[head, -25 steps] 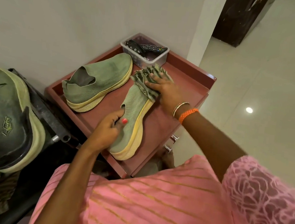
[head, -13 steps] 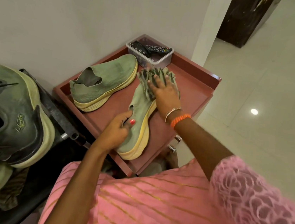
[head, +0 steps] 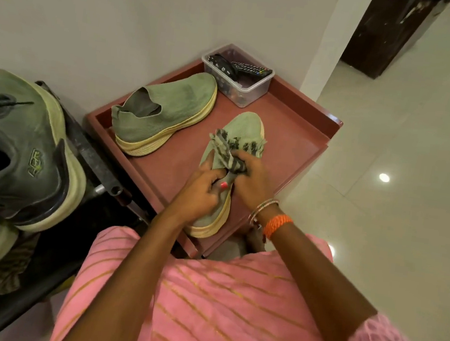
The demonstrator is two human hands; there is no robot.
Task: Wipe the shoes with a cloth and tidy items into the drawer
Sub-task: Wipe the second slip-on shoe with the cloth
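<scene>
On the desk, against the wall: two green knit shoes and a clear box, as I see them from the head view.
Near shoe (head: 239, 132): lies toe-away at the front of the red desk (head: 301, 131), partly under my hands.
Cloth (head: 230, 151): a striped rag bunched over the near shoe's mid-upper, touching the knit.
Right hand (head: 250, 181): fingers curled round the cloth, pressing it onto the shoe.
Left hand (head: 201, 193): fingers wrapped about the near shoe's collar and heel, steadying it.
Far shoe (head: 166, 107): stands upright beside the near one, apart from both hands; I cannot tell whether it has been wiped.
Clear box (head: 239, 82): sits at the desk's back corner with remote controls (head: 251, 68) inside.
Dark shoes (head: 16, 146): stacked on a rack to the left, well apart.
Progress, my judgement: wiping of the near shoe is under way, toe exposed, heel left to do; the tidying into the drawer seems not yet begun, and no open drawer is visible.
</scene>
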